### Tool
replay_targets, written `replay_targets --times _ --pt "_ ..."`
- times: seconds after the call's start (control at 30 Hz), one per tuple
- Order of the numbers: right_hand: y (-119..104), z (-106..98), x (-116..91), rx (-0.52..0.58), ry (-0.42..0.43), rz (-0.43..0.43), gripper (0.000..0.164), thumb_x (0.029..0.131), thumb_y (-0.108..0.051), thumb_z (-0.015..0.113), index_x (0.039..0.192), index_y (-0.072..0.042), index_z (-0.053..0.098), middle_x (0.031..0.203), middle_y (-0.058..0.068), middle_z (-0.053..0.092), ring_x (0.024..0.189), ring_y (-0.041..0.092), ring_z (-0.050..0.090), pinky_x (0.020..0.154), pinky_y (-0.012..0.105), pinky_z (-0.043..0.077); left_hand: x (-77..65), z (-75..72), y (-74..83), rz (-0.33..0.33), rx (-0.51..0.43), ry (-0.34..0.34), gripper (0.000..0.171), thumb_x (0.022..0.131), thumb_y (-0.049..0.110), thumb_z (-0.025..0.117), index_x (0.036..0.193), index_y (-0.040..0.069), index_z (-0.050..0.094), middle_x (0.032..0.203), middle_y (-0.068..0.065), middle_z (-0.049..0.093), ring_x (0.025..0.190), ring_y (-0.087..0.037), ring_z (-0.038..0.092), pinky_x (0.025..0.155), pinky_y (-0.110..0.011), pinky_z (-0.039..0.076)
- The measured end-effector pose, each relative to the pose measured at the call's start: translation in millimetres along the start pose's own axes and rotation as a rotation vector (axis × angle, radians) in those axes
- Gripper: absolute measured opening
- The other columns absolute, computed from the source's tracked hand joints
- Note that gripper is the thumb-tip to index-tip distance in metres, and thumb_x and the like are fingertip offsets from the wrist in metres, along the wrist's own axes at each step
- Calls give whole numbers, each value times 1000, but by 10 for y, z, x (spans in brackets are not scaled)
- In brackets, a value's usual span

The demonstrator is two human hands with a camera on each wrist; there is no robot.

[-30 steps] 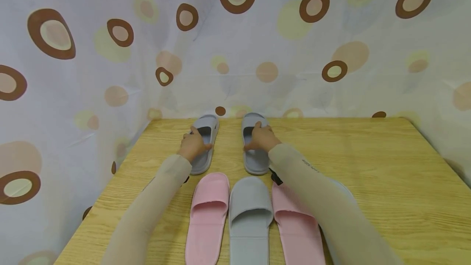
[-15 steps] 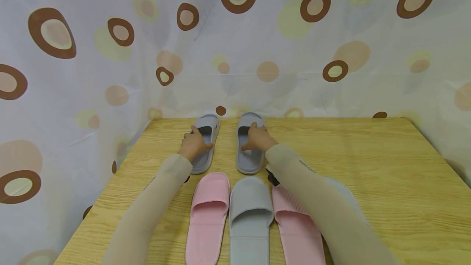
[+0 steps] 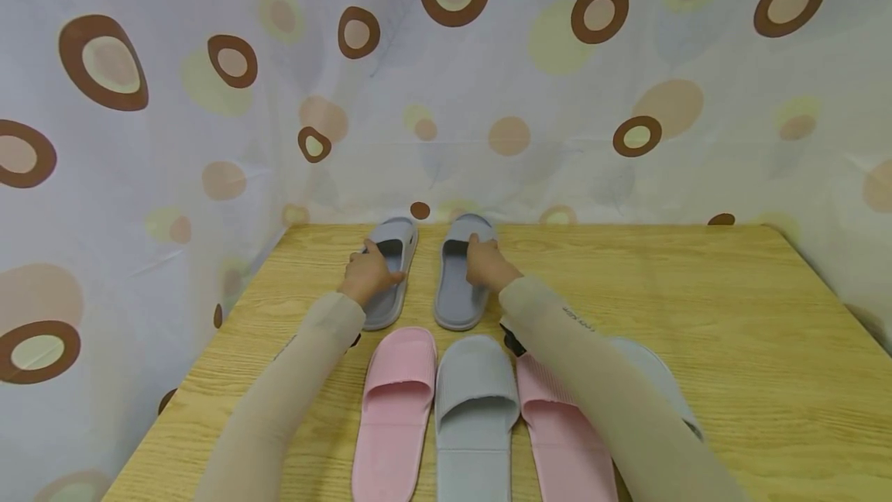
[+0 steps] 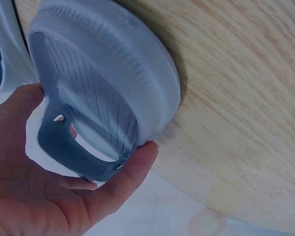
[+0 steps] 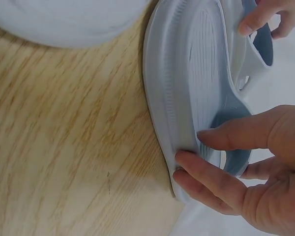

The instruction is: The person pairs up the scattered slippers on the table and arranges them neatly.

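Note:
Two grey-blue slide slippers stand at the far edge of the wooden table, toes toward the patterned curtain. My left hand (image 3: 369, 276) grips the left slipper (image 3: 379, 310) across its width, thumb on one side edge and fingers on the other, as the left wrist view shows its footbed (image 4: 91, 88) between them. With my right hand (image 3: 488, 263) I pinch the outer side of the right slipper (image 3: 456, 302). In the right wrist view the thumb lies inside the footbed and the fingertips (image 5: 187, 158) press the outer rim. A narrow gap separates the two slippers.
Nearer to me lies a row of slippers: a pink one (image 3: 389, 440), a light grey one (image 3: 474, 424), another pink one (image 3: 567, 448) and a light grey one (image 3: 651, 370) partly hidden under my right sleeve. The curtain (image 3: 509, 177) hangs along the table's back edge.
The right slipper has slid left toward the left one, my right hand moving with it. Its thumb has drawn in closer to the fingers. My left hand and its slipper hold their place.

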State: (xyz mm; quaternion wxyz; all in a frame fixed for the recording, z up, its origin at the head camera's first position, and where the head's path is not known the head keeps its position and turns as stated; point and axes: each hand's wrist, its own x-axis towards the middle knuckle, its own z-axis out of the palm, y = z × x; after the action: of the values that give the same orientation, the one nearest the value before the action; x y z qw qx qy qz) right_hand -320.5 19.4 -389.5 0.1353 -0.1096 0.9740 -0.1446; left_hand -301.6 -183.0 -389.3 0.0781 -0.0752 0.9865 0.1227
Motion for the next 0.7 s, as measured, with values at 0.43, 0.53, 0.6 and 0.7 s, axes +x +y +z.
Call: replay_targets --times 0.43,0.53,0.6,0.7 --pt "-62 36 15 31 36 -54 71 92 0 53 151 6 12 141 42 29 95 34 59 70 35 51 28 18 -41 -1 2 -3 107 88 48 66 149 -11 2 132 -45 35 114 -48 50 90 -51 47" --pt "-74 54 52 25 48 -65 73 90 0 54 150 6 14 141 41 31 117 43 50 79 39 52 32 16 -32 -5 7 1 107 87 49 66 149 -11 2 132 -44 36 115 -48 49 90 -51 47" --pt "-91 64 71 34 53 -72 75 89 0 56 150 6 14 141 40 31 125 45 44 86 41 51 35 20 -31 -8 10 4 107 87 50 65 150 -10 2 132 -43 36 116 -48 49 90 -51 47" --pt "-121 68 82 53 57 -85 77 87 1 58 150 6 14 141 40 33 133 48 33 94 44 47 39 21 -34 -18 11 10 107 87 51 65 150 -9 3 132 -42 37 116 -48 49 90 -51 47"
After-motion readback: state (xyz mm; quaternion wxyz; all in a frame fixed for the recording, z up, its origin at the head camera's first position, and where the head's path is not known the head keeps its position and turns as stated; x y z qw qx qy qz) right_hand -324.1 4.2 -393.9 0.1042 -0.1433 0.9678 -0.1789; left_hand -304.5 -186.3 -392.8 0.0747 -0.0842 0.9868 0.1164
